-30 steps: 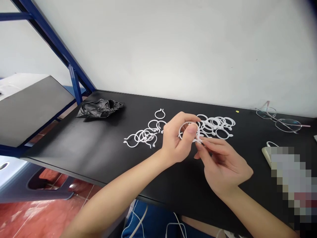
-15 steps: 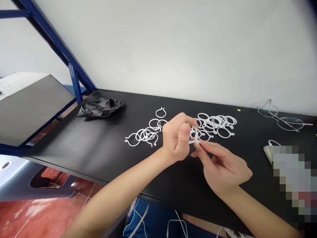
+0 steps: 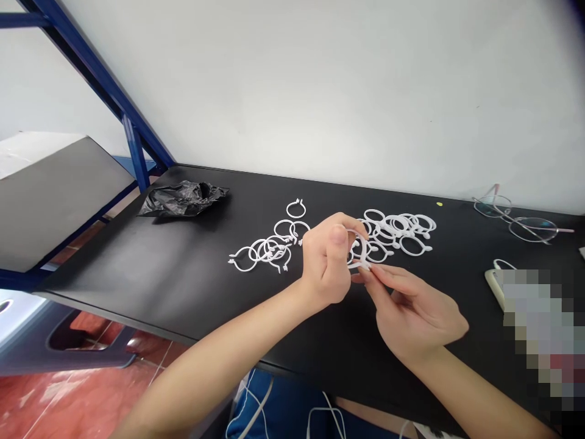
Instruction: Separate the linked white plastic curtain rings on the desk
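Between my two hands is a white plastic ring (image 3: 364, 249), held above the black table. My left hand (image 3: 329, 259) curls around the ring's left side, its thumb pointing up; its fingers partly hide the ring. With thumb and fingertips, my right hand (image 3: 418, 311) pinches the ring's lower end, where a small clasp seems to be. Just behind my hands lies a pile of closed white rings (image 3: 414, 246). On the left is a looser group of white rings (image 3: 245, 258), several with their ends apart. One open ring (image 3: 296, 210) lies a little farther back by itself.
A crumpled black plastic bag (image 3: 183, 200) lies at the table's back left. Eyeglasses (image 3: 532, 229) rest near the wall on the right, with a phone-like object (image 3: 496, 286), partly blurred out, in front. A blue metal frame (image 3: 109, 91) rises at left. White cables (image 3: 262, 402) hang over my lap.
Both hands stay on the ring, with only slight shifts of the fingers. The view has moved very slightly. The rings on the table lie as before.
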### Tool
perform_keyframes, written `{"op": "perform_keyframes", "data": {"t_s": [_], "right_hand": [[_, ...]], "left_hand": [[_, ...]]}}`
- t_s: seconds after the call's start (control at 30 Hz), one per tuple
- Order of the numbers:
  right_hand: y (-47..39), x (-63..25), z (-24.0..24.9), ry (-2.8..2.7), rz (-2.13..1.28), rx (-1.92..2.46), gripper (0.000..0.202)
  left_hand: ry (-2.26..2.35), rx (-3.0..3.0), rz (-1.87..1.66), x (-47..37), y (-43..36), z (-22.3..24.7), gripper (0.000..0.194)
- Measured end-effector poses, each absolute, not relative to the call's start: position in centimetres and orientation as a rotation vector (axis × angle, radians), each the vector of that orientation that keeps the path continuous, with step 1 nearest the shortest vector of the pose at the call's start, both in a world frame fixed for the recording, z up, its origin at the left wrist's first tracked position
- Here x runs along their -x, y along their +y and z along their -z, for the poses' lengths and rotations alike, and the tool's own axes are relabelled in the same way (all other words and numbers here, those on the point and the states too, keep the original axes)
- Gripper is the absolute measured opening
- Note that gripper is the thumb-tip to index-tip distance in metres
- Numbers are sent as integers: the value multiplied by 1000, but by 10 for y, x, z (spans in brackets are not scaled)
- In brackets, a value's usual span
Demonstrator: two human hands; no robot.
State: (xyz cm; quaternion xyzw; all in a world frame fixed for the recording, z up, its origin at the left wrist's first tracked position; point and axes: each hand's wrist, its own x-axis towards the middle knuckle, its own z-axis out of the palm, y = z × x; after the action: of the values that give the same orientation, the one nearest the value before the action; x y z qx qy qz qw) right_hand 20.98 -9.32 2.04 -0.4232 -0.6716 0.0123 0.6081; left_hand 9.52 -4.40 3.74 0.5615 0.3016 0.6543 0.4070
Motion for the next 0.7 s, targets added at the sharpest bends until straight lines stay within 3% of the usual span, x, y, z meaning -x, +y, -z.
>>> {"op": "perform_keyframes", "data": {"t_s": [0.3, 0.7], "right_hand": [[-90, -209, -18, -1519, -93, 933, 25], [-94, -210, -18, -1546, -11, 1012, 21]], "left_hand": [[745, -1274, -1469, -96, -43, -43, 68], [744, -1330, -1535, -97, -42, -40, 65]]}}
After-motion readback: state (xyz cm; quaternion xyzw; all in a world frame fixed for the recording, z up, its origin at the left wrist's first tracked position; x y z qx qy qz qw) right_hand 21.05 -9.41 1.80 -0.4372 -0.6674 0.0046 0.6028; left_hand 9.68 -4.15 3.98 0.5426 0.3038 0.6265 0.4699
